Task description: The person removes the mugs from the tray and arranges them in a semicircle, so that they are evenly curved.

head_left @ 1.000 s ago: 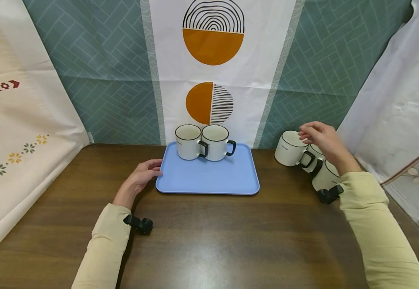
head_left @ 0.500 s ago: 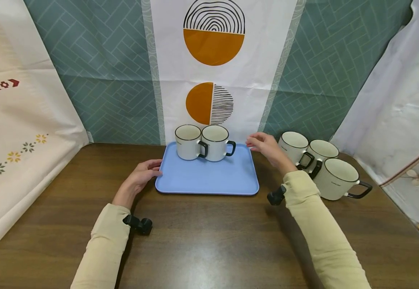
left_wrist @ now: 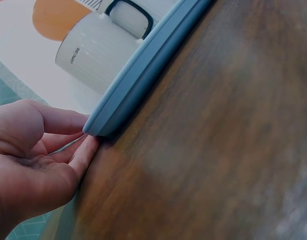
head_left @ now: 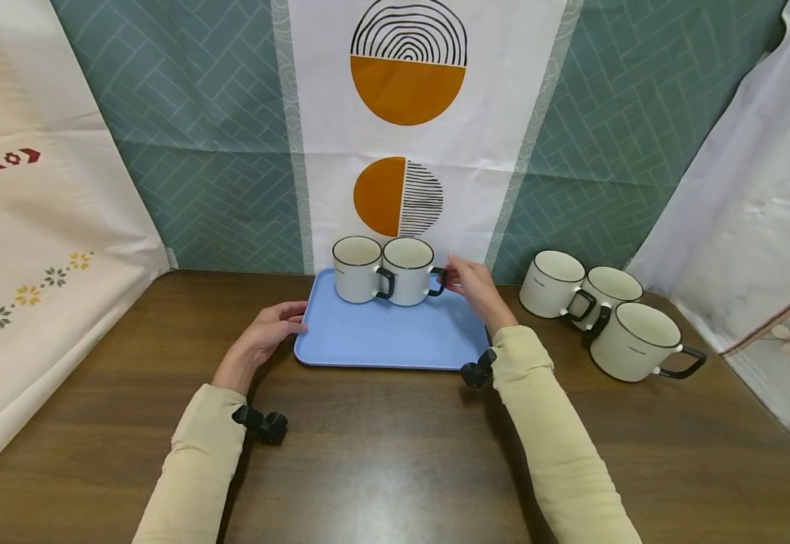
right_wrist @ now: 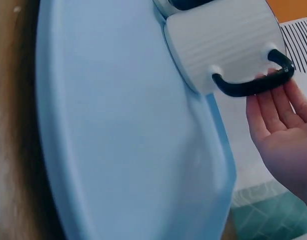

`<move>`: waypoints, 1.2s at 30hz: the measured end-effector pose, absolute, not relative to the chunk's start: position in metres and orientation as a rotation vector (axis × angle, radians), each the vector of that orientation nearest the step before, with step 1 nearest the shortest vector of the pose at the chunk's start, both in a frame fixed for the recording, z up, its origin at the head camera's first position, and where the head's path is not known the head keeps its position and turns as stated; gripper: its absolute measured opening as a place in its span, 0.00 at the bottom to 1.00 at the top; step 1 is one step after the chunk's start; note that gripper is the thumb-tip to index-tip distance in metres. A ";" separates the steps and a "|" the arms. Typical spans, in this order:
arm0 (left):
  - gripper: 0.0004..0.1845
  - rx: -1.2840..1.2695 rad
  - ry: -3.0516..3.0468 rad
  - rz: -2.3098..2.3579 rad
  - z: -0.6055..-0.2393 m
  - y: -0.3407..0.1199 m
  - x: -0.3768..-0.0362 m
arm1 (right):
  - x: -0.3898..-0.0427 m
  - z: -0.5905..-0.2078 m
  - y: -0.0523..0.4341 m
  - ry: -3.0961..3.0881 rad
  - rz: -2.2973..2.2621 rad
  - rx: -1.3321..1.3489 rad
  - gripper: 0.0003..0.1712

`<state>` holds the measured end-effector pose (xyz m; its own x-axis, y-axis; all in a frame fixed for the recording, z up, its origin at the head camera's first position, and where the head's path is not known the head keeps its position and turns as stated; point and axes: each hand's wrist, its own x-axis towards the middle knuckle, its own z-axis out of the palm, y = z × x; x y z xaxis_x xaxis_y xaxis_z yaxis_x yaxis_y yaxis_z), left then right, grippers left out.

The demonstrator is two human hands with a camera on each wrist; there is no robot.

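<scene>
The left hand (head_left: 267, 331) pinches the left rim of the blue tray (head_left: 395, 340) between thumb and fingers, while the right hand (head_left: 478, 289) touches the handle of the right-hand mug (head_left: 407, 283), whether gripping I cannot tell. That mug stands upright on the tray's far side, just right of another mug (head_left: 356, 281); three more mugs (head_left: 638, 351) cluster to the right on the brown table (head_left: 381, 461).

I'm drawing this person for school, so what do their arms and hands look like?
The left sleeve and right sleeve are pale yellow and wrinkled, ending near the wrists. A small, chunky black gadget sits at each wrist: the left gadget and right gadget. The left hand and right hand wear no gloves.
</scene>
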<state>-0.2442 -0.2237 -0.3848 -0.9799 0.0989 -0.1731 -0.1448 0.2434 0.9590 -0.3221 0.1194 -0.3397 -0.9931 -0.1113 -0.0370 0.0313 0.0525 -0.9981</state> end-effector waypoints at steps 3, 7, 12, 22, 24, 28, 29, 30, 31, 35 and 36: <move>0.31 -0.036 2.300 1.833 -0.385 -0.225 -0.244 | -0.326 -0.343 0.110 2.175 -2.106 -0.026 0.22; 0.31 -0.031 2.288 1.845 -0.385 -0.224 -0.243 | -0.329 -0.351 0.100 2.226 -2.109 -0.004 0.23; 0.31 -0.028 2.280 1.844 -0.384 -0.222 -0.242 | -0.328 -0.360 0.095 2.338 -2.130 -0.009 0.25; 0.31 -0.032 2.275 1.848 -0.384 -0.225 -0.243 | -0.326 -0.364 0.089 2.386 -2.206 -0.167 0.30; 0.31 -0.032 2.274 1.850 -0.384 -0.225 -0.243 | -0.325 -0.363 0.089 2.389 -2.186 -0.150 0.29; 0.31 -0.034 2.279 1.839 -0.385 -0.225 -0.244 | -0.324 -0.361 0.090 2.354 -2.158 -0.112 0.29; 0.31 -0.034 2.278 1.838 -0.384 -0.225 -0.245 | -0.323 -0.361 0.091 2.346 -2.154 -0.108 0.28; 0.31 -0.036 2.279 1.837 -0.384 -0.225 -0.245 | -0.323 -0.360 0.091 2.338 -2.150 -0.113 0.28; 0.31 -0.041 2.278 1.836 -0.384 -0.225 -0.245 | -0.322 -0.359 0.091 2.324 -2.150 -0.116 0.27; 0.31 -0.051 2.277 1.831 -0.384 -0.226 -0.245 | -0.322 -0.357 0.092 2.281 -2.150 -0.127 0.24; 0.31 -0.051 2.279 1.828 -0.384 -0.225 -0.245 | -0.322 -0.356 0.092 2.270 -2.155 -0.124 0.24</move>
